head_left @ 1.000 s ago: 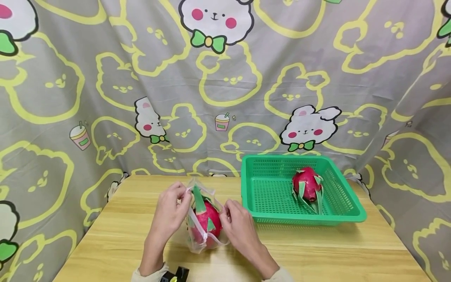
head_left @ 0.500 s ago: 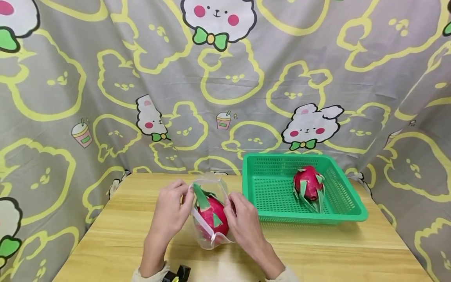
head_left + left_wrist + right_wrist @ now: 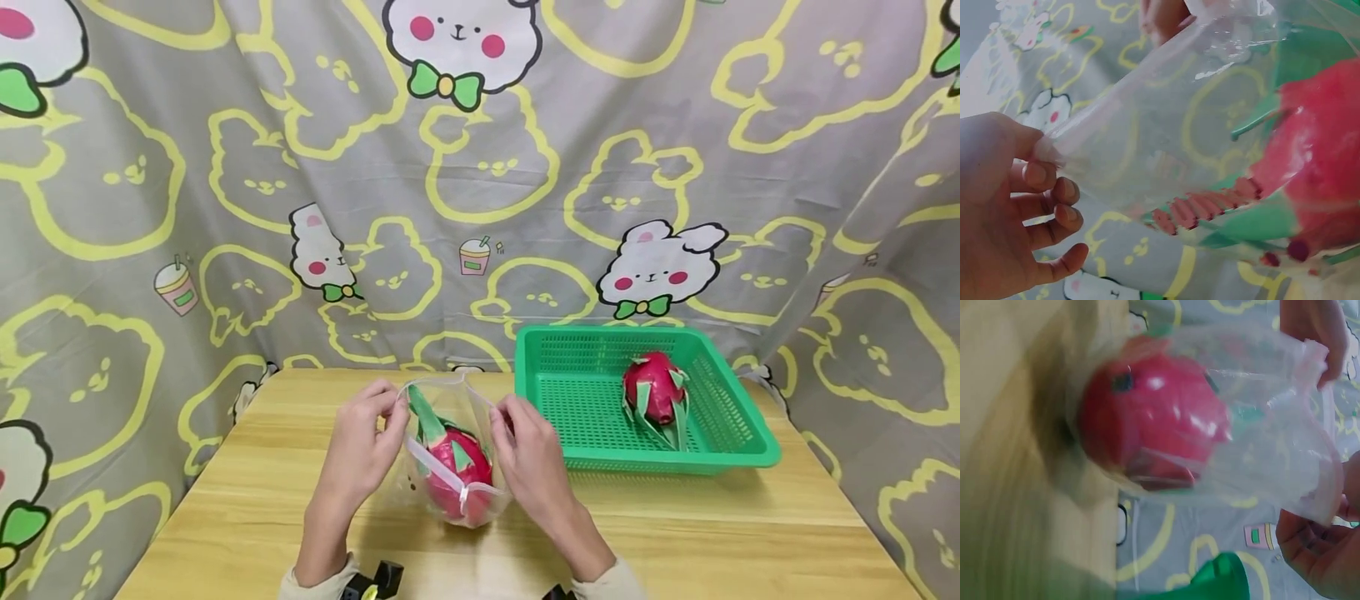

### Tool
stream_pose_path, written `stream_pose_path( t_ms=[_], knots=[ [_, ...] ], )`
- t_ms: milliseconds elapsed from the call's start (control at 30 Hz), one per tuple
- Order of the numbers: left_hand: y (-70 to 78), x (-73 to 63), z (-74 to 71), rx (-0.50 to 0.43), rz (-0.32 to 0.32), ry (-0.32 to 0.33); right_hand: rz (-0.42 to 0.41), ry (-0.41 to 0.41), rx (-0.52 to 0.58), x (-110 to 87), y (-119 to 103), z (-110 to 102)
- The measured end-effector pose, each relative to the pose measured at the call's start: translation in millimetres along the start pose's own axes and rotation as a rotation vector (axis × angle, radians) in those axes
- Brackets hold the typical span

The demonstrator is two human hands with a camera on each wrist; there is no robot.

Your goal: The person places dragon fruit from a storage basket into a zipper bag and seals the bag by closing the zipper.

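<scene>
A clear plastic zipper bag [image 3: 474, 400] hangs between both hands, its mouth spread apart at the top. Inside it sits a red dragon fruit [image 3: 456, 467] with green scales, one long scale reaching up toward the left hand. My left hand [image 3: 365, 437] pinches the bag's left edge between thumb and forefinger; in the left wrist view its other fingers [image 3: 1067, 215] are loosely bent. The opposite edge is pinched by my right hand [image 3: 531, 454]. In the right wrist view the bagged fruit is close to the tabletop; whether it touches, I cannot tell.
A green plastic basket [image 3: 570, 457] stands at the right on the wooden table [image 3: 247, 500]. Another dragon fruit [image 3: 655, 387] lies in the basket's right part. A patterned grey curtain [image 3: 480, 192] rises behind the table and along both sides.
The right hand has moved right and slightly up, drawing the bag's mouth wider. The bagged dragon fruit has shifted a little to the right. The left hand has stayed nearly in place.
</scene>
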State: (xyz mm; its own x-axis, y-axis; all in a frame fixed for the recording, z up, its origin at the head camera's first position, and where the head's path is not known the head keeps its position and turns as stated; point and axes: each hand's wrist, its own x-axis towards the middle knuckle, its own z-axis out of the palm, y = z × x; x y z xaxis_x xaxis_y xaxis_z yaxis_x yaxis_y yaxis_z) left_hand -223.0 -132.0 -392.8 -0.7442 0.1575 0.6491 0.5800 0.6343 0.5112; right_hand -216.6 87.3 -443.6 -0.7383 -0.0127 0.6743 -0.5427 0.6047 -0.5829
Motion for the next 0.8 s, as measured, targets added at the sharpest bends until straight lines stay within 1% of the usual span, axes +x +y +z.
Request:
stream_pose_path(
  t_ms=[100,167,267,367,533,600,700,800],
  knots=[
    [0.5,-1.1,-5.7,0.022,0.0,0.034,-0.017,0.026,-0.043,3.4,1,-5],
    [2.6,-1.6,-7.3,0.025,0.011,0.033,-0.017,0.029,-0.055,5.3,0,-8],
    [6.8,-1.8,-7.2,0.022,0.031,0.012,-0.016,0.032,-0.07,9.2,-4,-11],
    [9.9,-1.8,-5.2,0.008,0.038,-0.006,-0.029,0.02,-0.077,14.9,-9,-15],
    [13.0,-2.0,-4.4,-0.022,0.035,0.013,-0.052,0.0,-0.063,23.5,-18,-20],
    [14.4,-1.9,-3.4,-0.026,0.047,0.016,-0.058,-0.009,-0.062,25.5,-22,-21],
    [16.8,-0.9,-0.2,-0.028,0.058,0.001,-0.073,-0.032,-0.06,28.6,-29,-21],
    [17.7,-0.7,2.1,-0.045,0.042,-0.024,-0.093,-0.052,-0.053,33.6,-33,-21]
  ],
)
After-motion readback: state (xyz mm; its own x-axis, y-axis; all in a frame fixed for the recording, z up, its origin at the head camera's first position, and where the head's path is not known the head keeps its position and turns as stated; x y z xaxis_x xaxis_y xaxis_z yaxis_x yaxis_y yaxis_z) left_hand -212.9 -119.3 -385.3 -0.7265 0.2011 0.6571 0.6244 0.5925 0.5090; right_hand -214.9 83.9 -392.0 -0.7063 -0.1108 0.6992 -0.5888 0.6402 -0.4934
